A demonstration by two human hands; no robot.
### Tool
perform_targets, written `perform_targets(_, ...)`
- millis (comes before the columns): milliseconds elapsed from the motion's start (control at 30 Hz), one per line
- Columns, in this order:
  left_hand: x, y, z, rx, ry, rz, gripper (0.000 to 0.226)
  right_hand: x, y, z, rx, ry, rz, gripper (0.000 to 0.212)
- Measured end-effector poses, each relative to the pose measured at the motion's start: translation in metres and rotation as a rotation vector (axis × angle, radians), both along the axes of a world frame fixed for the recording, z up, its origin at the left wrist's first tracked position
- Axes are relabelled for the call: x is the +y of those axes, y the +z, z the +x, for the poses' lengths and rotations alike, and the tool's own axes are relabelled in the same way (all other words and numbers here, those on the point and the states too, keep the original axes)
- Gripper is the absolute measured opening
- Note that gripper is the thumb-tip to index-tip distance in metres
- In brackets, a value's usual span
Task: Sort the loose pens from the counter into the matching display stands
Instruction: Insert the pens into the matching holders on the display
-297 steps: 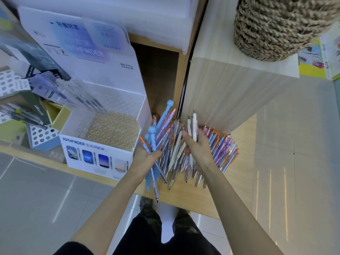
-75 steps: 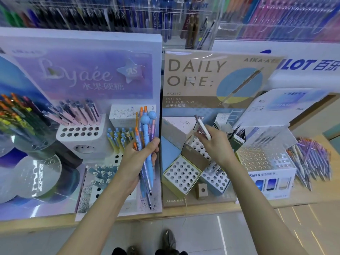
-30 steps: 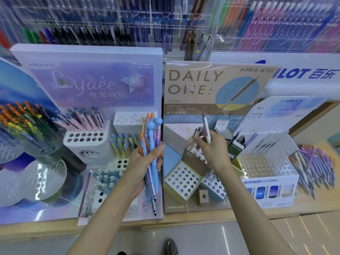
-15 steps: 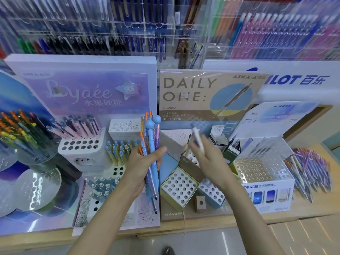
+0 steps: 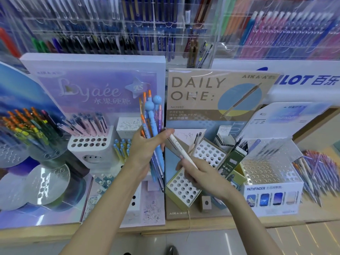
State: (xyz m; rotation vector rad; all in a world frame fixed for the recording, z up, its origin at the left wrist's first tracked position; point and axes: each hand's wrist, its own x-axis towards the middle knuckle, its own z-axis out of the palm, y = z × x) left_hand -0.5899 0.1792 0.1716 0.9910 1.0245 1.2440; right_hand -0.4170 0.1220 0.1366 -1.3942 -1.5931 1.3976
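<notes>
Sorting is mid-step: your right hand [image 5: 204, 173] curls its fingers round one cream pen [image 5: 181, 150], tilted above the holed tray [image 5: 184, 188], its top seemingly touching your left thumb, though blur clouds that. Your left hand [image 5: 145, 150] clutches a bundle of pens [image 5: 153, 126]; next, stand the cream pen in a free hole.

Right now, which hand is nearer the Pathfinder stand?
Right. The right hand, holding a white pen, is left of the Pathfinder stand; the left hand, gripping pens, is farther left.
</notes>
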Motion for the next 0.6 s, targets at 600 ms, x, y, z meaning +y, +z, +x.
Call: perform_targets(600,0.012,-0.008,0.001,-0.007,-0.122,0.047,0.012,0.0,0.029,0.033,0.03,-0.175,0.117,0.023)
